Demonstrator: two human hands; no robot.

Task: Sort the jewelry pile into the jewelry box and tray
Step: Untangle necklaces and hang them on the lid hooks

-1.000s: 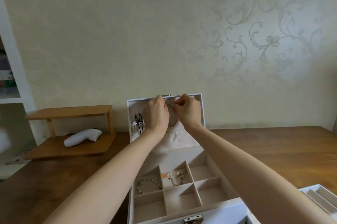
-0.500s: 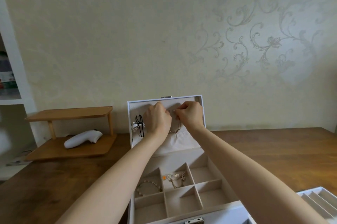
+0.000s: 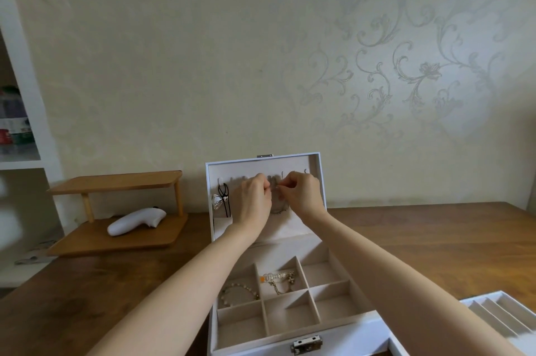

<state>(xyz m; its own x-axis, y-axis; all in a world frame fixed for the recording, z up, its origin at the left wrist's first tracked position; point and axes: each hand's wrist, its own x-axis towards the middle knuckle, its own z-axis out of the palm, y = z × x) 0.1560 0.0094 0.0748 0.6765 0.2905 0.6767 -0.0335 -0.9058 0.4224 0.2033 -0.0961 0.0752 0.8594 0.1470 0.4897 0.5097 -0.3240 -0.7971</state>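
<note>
On the far left, a wooden shelf (image 3: 116,181) on the table (image 3: 420,233) holds a white handheld device (image 3: 136,220), apart from the work. Next comes the open jewelry box (image 3: 352,323), its lid (image 3: 261,165) standing upright with a row of small hooks. A black cord necklace (image 3: 223,199) with a silver pendant hangs from the leftmost hook. Beside it, the left hand (image 3: 252,202) and the right hand (image 3: 303,194) are raised close together against the lid. Each pinches one end of a thin chain (image 3: 279,206), whose loop droops between them. Below, a beaded bracelet (image 3: 239,293) lies in the back-left compartment and a gold piece (image 3: 280,278) in the back-middle one. The tray (image 3: 493,312) shows at the lower right. The pile itself is out of view.

The step in hand looks like hanging this chain on a hook. The next move probably calls for catching the fine chain over the hook, then letting go gently so it hangs without tangling.
</note>
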